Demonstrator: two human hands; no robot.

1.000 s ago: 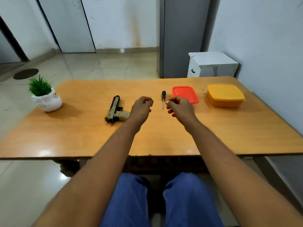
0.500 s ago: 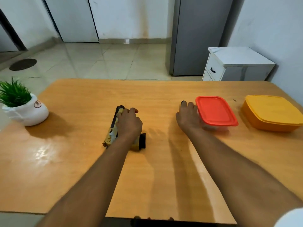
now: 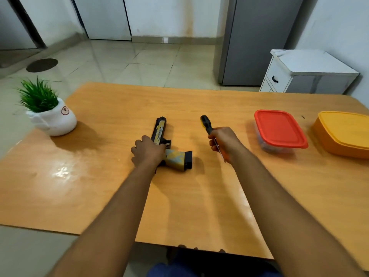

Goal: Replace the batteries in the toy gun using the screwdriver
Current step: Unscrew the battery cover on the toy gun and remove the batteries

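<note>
Screwdriver [image 3: 207, 126] now lifted (right hand [image 3: 224, 141] grip).

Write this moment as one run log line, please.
left hand: grips toy gun on table | right hand: holds screwdriver | battery cover: not opened yet

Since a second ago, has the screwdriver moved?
Yes. The screwdriver lay on the table left of the red lid; now the right hand grips it, lifted.

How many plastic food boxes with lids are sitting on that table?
2. The red-lidded box sits right of the right hand, and the orange box lies farther right, partly cut off by the frame edge. No others show.
</note>
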